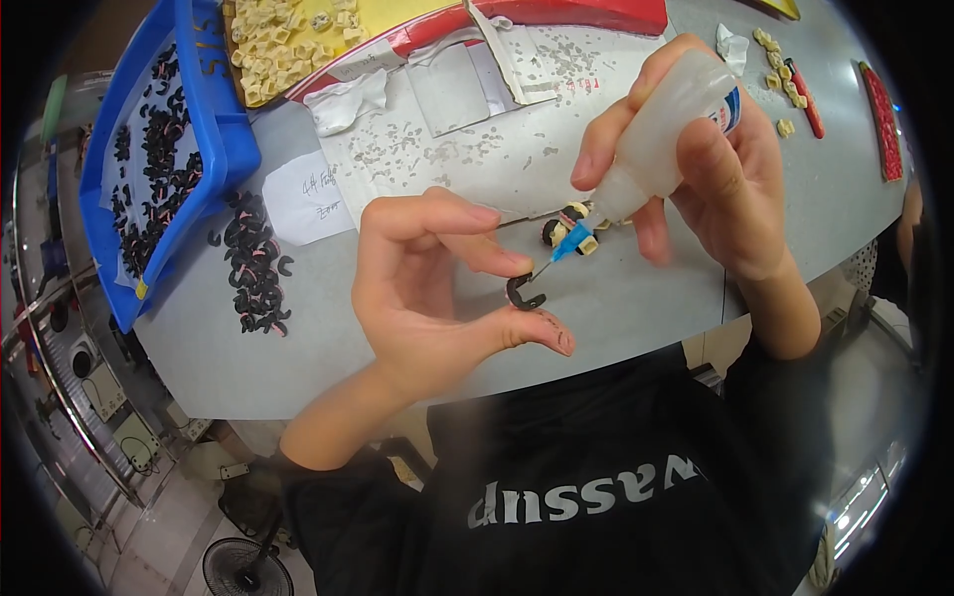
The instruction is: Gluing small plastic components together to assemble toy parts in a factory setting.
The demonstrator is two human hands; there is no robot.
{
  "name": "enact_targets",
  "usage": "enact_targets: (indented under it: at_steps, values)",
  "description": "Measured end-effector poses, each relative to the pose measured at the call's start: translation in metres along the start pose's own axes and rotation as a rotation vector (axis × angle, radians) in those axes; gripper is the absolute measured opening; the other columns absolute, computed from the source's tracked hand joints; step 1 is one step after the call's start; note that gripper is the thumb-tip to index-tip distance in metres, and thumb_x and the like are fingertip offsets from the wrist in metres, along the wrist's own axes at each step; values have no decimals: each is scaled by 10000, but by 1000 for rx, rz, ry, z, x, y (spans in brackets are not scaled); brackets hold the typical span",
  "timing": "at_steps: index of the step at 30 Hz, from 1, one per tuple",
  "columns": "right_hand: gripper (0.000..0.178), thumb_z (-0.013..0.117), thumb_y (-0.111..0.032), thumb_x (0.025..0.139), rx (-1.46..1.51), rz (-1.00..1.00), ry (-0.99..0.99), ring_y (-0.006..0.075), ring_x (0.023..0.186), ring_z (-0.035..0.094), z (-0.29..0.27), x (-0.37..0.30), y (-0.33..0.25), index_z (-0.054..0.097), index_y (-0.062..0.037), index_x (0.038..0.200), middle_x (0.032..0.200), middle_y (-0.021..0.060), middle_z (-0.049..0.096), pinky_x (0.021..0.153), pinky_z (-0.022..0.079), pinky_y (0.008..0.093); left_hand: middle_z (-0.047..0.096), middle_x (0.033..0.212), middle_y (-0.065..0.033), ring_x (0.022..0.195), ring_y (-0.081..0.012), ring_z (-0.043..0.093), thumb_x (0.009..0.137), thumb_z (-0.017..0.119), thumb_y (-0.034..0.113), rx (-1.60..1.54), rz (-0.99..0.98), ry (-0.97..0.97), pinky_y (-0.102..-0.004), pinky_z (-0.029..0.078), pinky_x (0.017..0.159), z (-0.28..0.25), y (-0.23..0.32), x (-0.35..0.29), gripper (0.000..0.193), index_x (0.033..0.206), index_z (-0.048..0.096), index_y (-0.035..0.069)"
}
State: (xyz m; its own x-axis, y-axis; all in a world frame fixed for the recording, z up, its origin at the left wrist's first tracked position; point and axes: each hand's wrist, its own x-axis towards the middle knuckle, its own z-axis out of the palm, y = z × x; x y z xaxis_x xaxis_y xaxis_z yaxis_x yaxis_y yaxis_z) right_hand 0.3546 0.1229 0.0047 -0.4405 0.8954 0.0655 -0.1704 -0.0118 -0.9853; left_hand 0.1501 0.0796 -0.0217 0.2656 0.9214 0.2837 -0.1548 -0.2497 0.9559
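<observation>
Left hand (pixel 437 288) pinching black C-shaped clip (pixel 525 292); right hand (pixel 696 169) clamped on glue bottle (pixel 661 139), blue needle tip (pixel 568 245) slanting down-left, touching clip.

one squeeze bottle (pixel 664 139), one blue bin (pixel 214 129), two hands (pixel 422 283)

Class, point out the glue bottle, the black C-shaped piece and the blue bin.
glue bottle (pixel 664 129), head view, middle of the white body.
black C-shaped piece (pixel 523 292), head view, its curved arc.
blue bin (pixel 221 119), head view, right wall.
</observation>
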Motion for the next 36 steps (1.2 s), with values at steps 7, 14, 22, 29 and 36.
enact_targets:
  at_steps: [7, 14, 22, 29, 36]
  values:
    - [422, 356, -461, 908, -36, -65, 76, 28, 399, 381, -18, -1, 4, 397, -65, 1047, 877, 163, 602, 446, 368, 137, 566, 767, -29, 720, -90, 508, 474, 859, 80, -14, -27, 49, -238, 388, 685, -3, 4, -2, 711, 1029, 417, 52]
    - [299, 400, -317, 916, 93, -217, 114, 63, 682, 460, -36, 3, -19, 417, -61, 1070, 1169, 253, 473, 717, 424, 217, 586, 797, -43, 737, -91, 496, 511, 826, 1, -29, -21, 83, -245, 380, 688, -5, 3, -2, 670, 1038, 416, 53]
    - [237, 596, 0, 757, -804, -202, 196, 199, 970, 519, -50, -24, -17, 452, -38, 942, 1054, 138, 515, 848, 413, 301, 583, 806, -45, 744, -95, 470, 518, 805, -28, -75, -65, 174, -242, 363, 689, -4, 6, -5, 650, 1030, 411, 49]
    - [293, 648, 4, 715, -1007, -215, 263, 262, 937, 519, -48, -48, 5, 453, -42, 929, 1019, 121, 518, 800, 420, 308, 480, 834, -12, 804, -119, 455, 585, 808, 125, 2, -96, 161, -246, 359, 758, -1, 7, -9, 630, 1073, 415, 58]
    - [184, 652, -82, 741, -1198, 9, 682, 180, 813, 558, -88, -73, -20, 592, -14, 901, 932, 101, 536, 715, 451, 269, 483, 840, -3, 806, -110, 456, 606, 801, 132, 1, -86, 168, -244, 362, 755, 1, 6, -5, 598, 1064, 424, 60]
